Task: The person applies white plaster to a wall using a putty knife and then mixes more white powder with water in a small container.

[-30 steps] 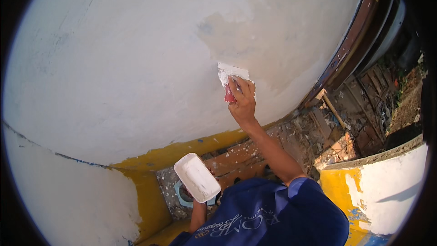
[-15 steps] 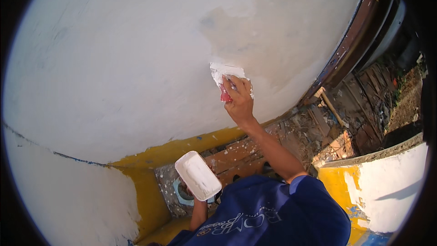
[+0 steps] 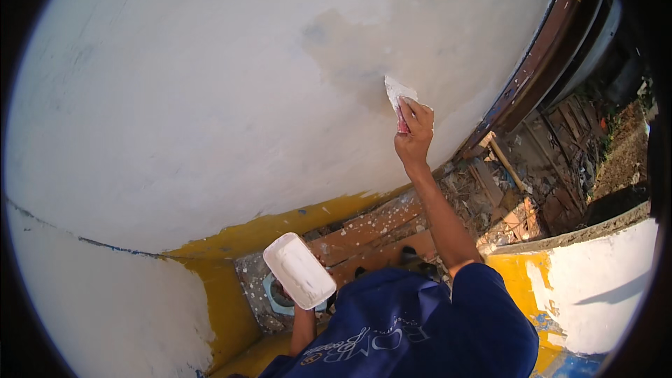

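Observation:
In my right hand (image 3: 414, 126) is a putty knife (image 3: 400, 89) with a red grip and a wide blade coated in white paste. My fingers are closed round it, and its blade is at the wall (image 3: 196, 98), beside a greyish-beige patch (image 3: 364, 49) in the white surface. Lower down, my left hand (image 3: 303, 315) holds up a white rectangular tub (image 3: 278, 246) from below; most of its fingers are hidden behind it. White paste lies smeared over the tub's inside.
A yellow band (image 3: 273, 224) runs along the wall's foot. Below are paint-spattered boards (image 3: 378, 227) and a pale blue container (image 3: 280, 304) partly behind the tub. Rubble and a wooden stick (image 3: 507, 161) lie at right, near a low white-and-yellow wall (image 3: 595, 287). A brown frame (image 3: 535, 63) edges the wall.
My right hand has moved right and upward with the putty knife, whose blade now shows more edge-on. The tub in my left hand has shifted slightly left.

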Motion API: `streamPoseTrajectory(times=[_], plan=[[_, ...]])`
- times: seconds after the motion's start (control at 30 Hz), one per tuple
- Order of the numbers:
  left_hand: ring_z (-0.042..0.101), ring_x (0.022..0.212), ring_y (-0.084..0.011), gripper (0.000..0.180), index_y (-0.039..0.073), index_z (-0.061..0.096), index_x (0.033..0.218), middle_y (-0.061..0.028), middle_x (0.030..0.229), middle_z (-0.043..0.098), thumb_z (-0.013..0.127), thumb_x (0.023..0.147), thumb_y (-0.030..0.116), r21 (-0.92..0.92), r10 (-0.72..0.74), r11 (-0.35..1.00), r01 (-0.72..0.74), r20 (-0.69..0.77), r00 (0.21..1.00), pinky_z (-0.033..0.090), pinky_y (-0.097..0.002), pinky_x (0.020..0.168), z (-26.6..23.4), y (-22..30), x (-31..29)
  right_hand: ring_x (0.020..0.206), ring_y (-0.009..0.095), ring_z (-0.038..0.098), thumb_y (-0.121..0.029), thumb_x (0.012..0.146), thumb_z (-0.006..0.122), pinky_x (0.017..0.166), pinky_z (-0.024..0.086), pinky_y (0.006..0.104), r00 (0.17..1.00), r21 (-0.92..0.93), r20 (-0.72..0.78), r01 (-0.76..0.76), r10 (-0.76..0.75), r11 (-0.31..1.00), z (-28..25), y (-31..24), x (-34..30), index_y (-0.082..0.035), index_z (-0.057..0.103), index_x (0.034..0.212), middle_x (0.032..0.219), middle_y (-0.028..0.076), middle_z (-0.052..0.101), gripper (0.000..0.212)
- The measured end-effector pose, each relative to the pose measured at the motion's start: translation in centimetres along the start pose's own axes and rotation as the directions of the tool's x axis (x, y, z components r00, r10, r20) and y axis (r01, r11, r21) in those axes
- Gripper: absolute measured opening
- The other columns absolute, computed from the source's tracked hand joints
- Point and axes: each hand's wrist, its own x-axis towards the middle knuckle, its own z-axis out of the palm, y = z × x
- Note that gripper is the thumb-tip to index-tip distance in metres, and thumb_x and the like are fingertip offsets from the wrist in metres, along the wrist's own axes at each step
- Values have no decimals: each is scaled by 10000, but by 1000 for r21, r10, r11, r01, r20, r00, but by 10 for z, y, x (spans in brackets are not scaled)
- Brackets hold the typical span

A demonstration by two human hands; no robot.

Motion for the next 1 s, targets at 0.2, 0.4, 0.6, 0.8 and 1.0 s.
streamPoseTrajectory(times=[0.2,0.4,0.6,0.8,1.0], plan=[[578,1127,-371,683,65,396,1436,-205,1284,552,475,955,543,7,42,999,-42,-52,998,501,-543,960,-14,4,12,1035,320,554,154,620,554,858,509,377,945,114,296,-176,136,978,4,-16,-72,-71,680,1175,1139,75,643,612],[575,1170,-377,818,61,358,1468,-232,1350,496,610,871,560,-99,133,986,-136,-41,990,512,-568,969,-1,10,16,1012,323,552,180,727,506,838,467,397,994,-82,-81,-77,71,994,-4,26,16,-53,641,1252,1185,122,624,590],[521,1244,-446,1009,52,298,1505,-288,1431,426,684,747,596,-80,180,980,-180,-6,984,487,-587,995,80,9,29,858,130,579,42,890,579,776,468,292,792,225,388,-578,472,785,-34,-25,-62,66,654,1114,988,78,667,237],[579,1193,-382,696,28,403,1444,-224,1373,522,464,918,480,-38,347,933,-358,-171,922,507,-510,986,59,-5,9,775,101,565,-20,881,653,724,460,262,496,276,783,-817,374,506,-58,-131,-76,64,679,1014,873,54,679,159],[585,1200,-341,629,1,449,1412,-194,1361,555,396,982,456,-37,427,891,-452,-269,863,462,-465,1052,90,-32,-24,733,95,563,-37,860,685,690,464,273,273,154,958,-753,92,640,-52,-145,-110,52,689,978,820,50,681,147]])
